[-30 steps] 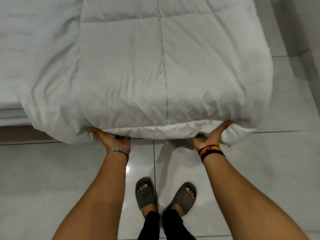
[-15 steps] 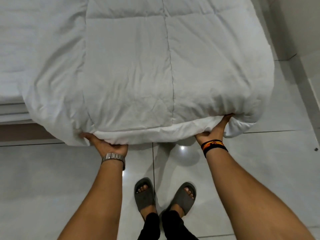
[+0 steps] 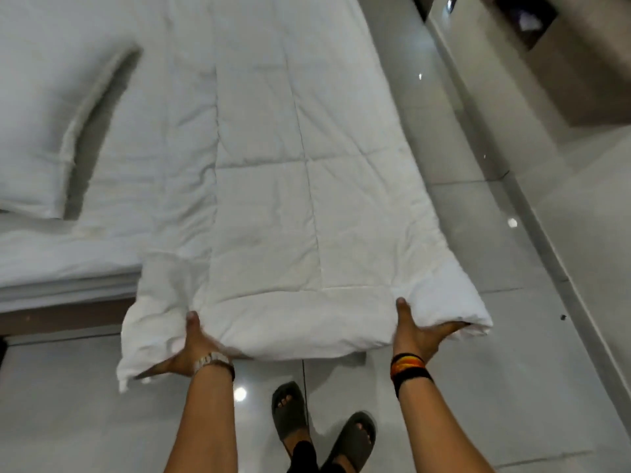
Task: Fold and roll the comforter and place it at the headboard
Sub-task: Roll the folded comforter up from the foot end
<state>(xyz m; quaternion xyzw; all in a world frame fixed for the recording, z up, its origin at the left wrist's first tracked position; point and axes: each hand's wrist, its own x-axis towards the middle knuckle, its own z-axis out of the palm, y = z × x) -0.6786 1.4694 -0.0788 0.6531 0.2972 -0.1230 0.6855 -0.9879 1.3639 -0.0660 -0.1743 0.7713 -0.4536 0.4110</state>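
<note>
A white quilted comforter (image 3: 273, 206), folded into a long strip, runs along the right side of the bed and overhangs the foot. My left hand (image 3: 191, 349) grips its near edge at the left, thumb on top and fingers underneath. At the right corner of the same edge, my right hand (image 3: 415, 331) holds it the same way. The near end is lifted off the bed's foot. The headboard lies outside the frame.
A white pillow (image 3: 37, 131) lies on the bed sheet (image 3: 51, 261) at the left. Glossy tiled floor (image 3: 478, 199) runs along the bed's right side up to a wall with a dark cabinet (image 3: 526, 25). My feet in grey sandals (image 3: 290, 414) stand at the bed's foot.
Both hands have raised the comforter's hanging end, with thumbs now on top. The view has tilted up, showing more of the bed and the pillow.
</note>
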